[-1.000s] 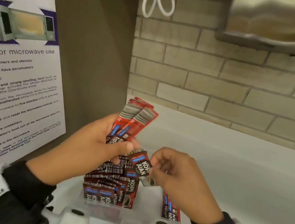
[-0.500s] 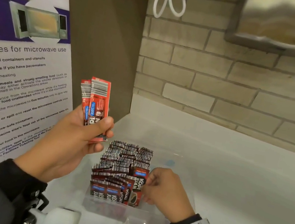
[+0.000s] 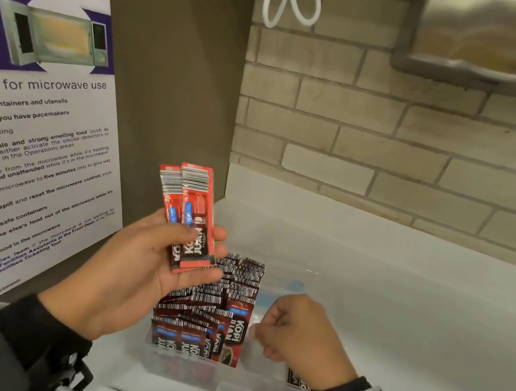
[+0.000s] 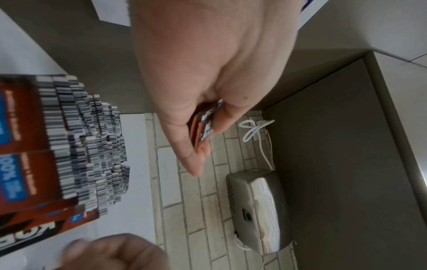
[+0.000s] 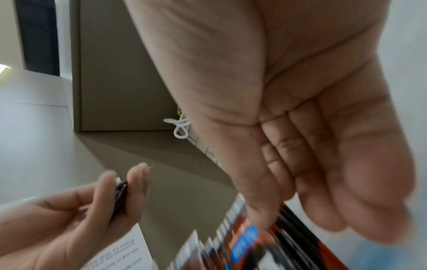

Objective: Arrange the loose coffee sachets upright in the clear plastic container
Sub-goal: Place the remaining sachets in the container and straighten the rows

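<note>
Left hand (image 3: 134,263) pinches small fan of red-and-black coffee sachets (image 3: 192,218), now raised above clear plastic container (image 3: 251,380). Right hand (image 3: 301,334), fingers curled, empty: its sachet now slotted upright among packed rows (image 3: 216,305). One fewer loose; fan remains.

Light: soft, even indoor light; the white counter (image 3: 399,323) reads bright, the grey-brown side panel (image 3: 167,76) dim.
Glare: pale sheen on the brushed-metal wall dispenser (image 3: 505,39), upper right of the head view.
Blur: the right-wrist view smears the red-and-black coffee sachets (image 5: 242,243) at the bottom; the dispenser is soft too.
Distortion: brick lines bow near the head view's edges.
</note>
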